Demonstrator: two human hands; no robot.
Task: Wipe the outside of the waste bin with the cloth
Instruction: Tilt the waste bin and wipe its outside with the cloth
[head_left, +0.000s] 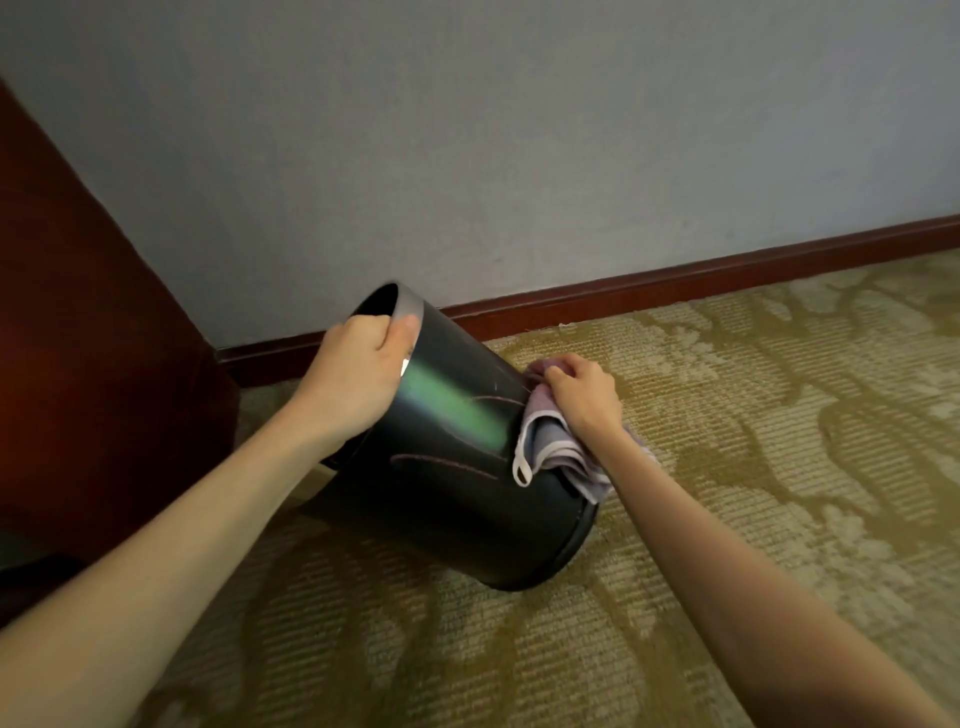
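Black plastic waste bin (447, 509) stands tilted on the olive patterned carpet (753, 493), near the carpet's far left corner. Its open mouth leans up and to the left, and its lower base edge appears to rest on the pile. A grey band (411, 305) runs round the rim. A green sheen streaks the glossy side wall.

Left hand (358, 369): clamped on the rim, fingers curled over the edge into the opening, thumb lying on the outside of the band.

Right hand (584, 397): fingers closed round a bunched cloth (545, 441), which it holds against the bin's right-hand outer wall, about mid-height. The cloth is lilac-grey with a pale hem. Folds and a small loop hang below the hand, touching the wall of the bin.

Surroundings: a dark red-brown wooden panel (78, 338) stands at the carpet's left edge, just beside the bin. A grey wall (519, 156) with a reddish skirting board (675, 280) runs along the far edge.
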